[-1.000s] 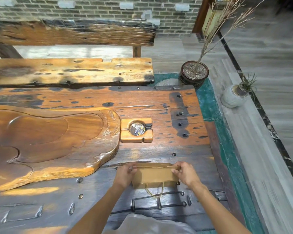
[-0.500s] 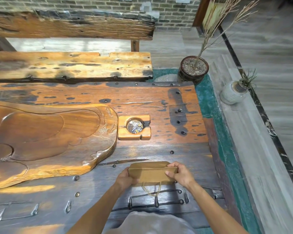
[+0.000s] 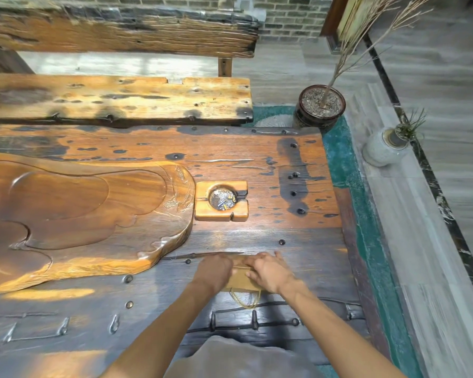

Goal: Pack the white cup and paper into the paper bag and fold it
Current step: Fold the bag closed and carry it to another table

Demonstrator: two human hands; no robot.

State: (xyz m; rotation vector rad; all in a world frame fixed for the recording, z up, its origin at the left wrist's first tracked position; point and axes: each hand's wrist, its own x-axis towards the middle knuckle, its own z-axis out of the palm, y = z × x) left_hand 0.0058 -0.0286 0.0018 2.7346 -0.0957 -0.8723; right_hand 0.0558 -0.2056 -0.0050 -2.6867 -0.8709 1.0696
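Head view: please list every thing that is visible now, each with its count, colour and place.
bag: 1, brown, table near edge, under both hands
bag handle: 1 loop, tan, hanging toward the person
table: 1, dark worn wood, centre
tea tray: 1, glossy brown carved wood, table left
ashtray: 1, light wood, right of tea tray
bench: 1, weathered wood, beyond table
pot: 1, dark, dry branches, floor at table's far right corner
vase: 1, pale grey, green plant, ledge right
left hand: 1, on bag
right hand: 1, on bag
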